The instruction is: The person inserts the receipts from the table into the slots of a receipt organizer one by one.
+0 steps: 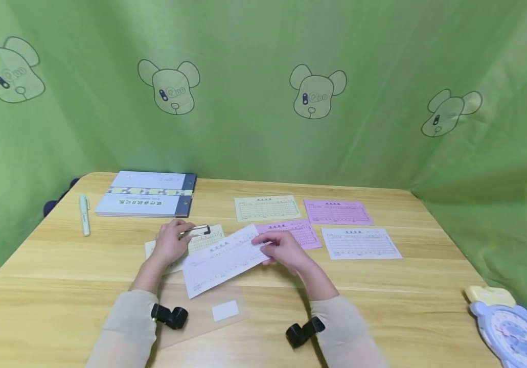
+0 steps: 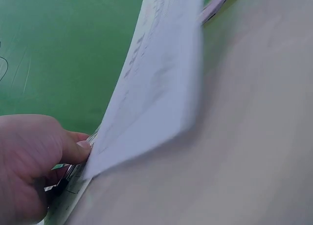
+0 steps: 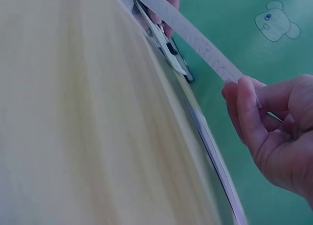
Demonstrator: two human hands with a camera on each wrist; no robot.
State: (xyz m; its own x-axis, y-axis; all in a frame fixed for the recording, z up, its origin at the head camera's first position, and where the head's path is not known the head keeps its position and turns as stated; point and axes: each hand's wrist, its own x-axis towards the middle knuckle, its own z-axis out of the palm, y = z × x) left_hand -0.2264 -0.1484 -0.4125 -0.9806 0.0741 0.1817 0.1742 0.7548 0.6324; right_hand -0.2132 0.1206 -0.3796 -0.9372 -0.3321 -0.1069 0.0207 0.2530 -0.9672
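In the head view my left hand (image 1: 171,241) grips a black and silver metal clip (image 1: 197,231) over pale yellow printed forms (image 1: 212,236). The left wrist view has the thumb (image 2: 80,149) at the forms' edge, with part of the clip hidden behind the hand. My right hand (image 1: 283,249) pinches a white printed form (image 1: 224,260) by its right end, thumb and fingers on either side of the paper. Raised and tilted, the sheet overlaps the yellow forms and a purple form (image 1: 300,234). Seen from the right wrist, the white form (image 3: 205,49) slants up from the table.
Beyond the hands lie another yellow form (image 1: 267,208), a second purple form (image 1: 338,212) and a white form (image 1: 360,243). A translucent folder (image 1: 189,324) is in front. Account books (image 1: 141,202) and a mint marker (image 1: 84,214) are left; a blue clock (image 1: 516,335) is right.
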